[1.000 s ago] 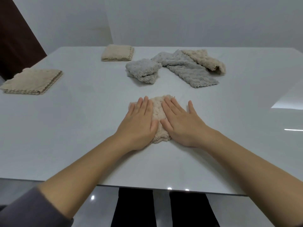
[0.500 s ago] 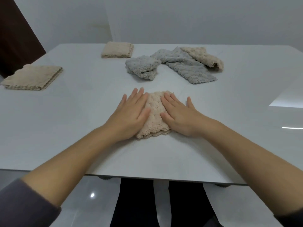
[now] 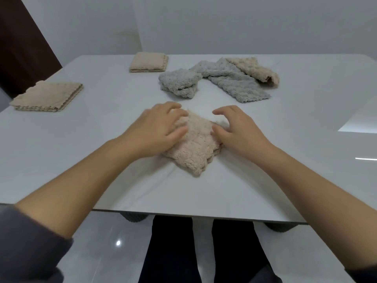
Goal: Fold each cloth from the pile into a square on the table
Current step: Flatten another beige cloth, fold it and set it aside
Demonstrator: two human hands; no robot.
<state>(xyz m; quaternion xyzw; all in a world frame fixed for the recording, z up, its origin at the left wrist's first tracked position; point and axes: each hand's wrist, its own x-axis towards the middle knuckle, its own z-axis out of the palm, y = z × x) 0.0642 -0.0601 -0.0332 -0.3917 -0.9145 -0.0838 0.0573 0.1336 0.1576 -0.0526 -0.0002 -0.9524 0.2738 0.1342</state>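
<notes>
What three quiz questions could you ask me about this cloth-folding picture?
1. True or false: the left hand and the right hand both touch the beige cloth.
2. How many folded beige squares lie on the table, away from the hands? A) one B) two C) four
3. Fill in: the crumpled cloth just beyond the hands is ___ in colour.

Key: 1 true. 2 B: the near square and the far square. 3 grey.
</notes>
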